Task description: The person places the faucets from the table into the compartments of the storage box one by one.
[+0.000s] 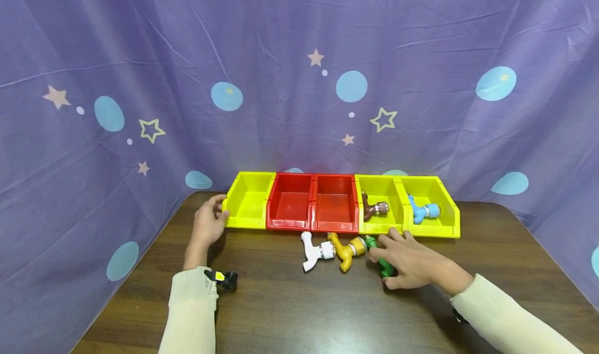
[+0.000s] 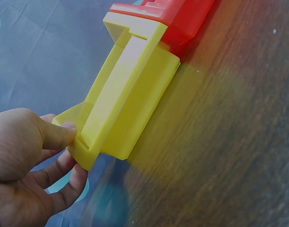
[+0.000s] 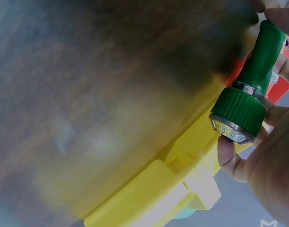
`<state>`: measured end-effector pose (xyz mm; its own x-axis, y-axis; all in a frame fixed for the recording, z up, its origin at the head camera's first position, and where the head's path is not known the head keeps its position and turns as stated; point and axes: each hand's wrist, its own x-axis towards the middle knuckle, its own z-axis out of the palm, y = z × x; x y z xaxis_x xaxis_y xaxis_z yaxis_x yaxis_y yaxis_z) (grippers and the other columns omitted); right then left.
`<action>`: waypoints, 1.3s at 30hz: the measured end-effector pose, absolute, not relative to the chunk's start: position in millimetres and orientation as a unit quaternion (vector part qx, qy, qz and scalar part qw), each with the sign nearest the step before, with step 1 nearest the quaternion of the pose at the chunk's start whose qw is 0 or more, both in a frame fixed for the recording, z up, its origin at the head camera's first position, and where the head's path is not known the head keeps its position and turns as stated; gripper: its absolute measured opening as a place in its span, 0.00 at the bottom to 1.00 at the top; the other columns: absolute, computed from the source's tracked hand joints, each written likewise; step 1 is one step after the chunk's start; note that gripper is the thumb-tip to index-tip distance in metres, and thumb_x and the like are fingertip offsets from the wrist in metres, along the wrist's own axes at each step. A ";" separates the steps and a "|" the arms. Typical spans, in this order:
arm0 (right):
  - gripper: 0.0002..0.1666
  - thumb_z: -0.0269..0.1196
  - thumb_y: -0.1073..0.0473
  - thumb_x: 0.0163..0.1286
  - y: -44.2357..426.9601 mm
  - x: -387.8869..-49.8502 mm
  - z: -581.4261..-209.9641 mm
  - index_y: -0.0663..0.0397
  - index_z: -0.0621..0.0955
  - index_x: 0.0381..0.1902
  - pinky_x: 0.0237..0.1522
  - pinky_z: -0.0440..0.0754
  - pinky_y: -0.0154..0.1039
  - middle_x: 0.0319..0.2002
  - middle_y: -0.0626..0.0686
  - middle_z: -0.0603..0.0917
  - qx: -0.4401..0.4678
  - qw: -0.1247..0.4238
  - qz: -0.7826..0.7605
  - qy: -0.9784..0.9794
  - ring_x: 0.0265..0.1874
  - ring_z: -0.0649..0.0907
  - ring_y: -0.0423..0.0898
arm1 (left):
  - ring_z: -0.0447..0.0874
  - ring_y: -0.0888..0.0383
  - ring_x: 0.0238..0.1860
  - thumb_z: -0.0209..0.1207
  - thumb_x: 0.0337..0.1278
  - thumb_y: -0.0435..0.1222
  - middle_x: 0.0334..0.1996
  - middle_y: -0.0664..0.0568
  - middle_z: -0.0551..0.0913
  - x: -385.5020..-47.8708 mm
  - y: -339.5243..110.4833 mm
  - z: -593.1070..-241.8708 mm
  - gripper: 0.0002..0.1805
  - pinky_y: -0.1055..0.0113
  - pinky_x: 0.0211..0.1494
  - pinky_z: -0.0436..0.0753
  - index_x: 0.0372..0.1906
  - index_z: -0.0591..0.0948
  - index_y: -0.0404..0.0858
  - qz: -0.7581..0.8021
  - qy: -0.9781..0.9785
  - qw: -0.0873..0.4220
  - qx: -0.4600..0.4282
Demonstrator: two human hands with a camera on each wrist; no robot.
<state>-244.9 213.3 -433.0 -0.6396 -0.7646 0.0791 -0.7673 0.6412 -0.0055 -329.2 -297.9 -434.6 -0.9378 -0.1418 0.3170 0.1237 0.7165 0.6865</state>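
At the left end of the row, my left hand [image 1: 209, 223] pinches the side wall of a yellow bin [image 2: 135, 104], thumb on one face and fingers on the other. My right hand [image 1: 412, 260] is over a green tap [image 3: 258, 66] on the table, with thumb and fingers around it; the palm hides part of the tap in the head view. Left of it lie a mustard-yellow tap [image 1: 345, 255] and a white tap [image 1: 310, 253], side by side in front of the bins. A brown tap [image 1: 369, 211] and a light blue tap [image 1: 419, 212] sit in the two right yellow bins.
Two red bins [image 1: 291, 224] [image 1: 334, 224] stand between the yellow ones, all joined in a row at the back of the brown table [image 1: 290, 312]. Behind them hangs a purple curtain [image 1: 281, 42] with stars and blue spots.
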 end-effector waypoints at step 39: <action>0.26 0.72 0.40 0.56 190.9 -260.8 -381.6 0.35 0.79 0.52 0.40 0.65 0.45 0.46 0.43 0.76 0.421 0.118 -0.024 -0.899 0.49 0.70 0.48 | 0.80 0.44 0.45 0.59 0.69 0.26 0.48 0.37 0.80 -329.8 -299.4 -434.1 0.25 0.53 0.49 0.79 0.69 0.73 0.32 -0.367 -0.912 0.181 -0.006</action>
<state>-260.8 190.9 -381.6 -0.6179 -0.7622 0.1932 -0.7510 0.6448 0.1420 -329.8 -299.4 -434.1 -0.9340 -0.1214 0.3359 0.1451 0.7302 0.6677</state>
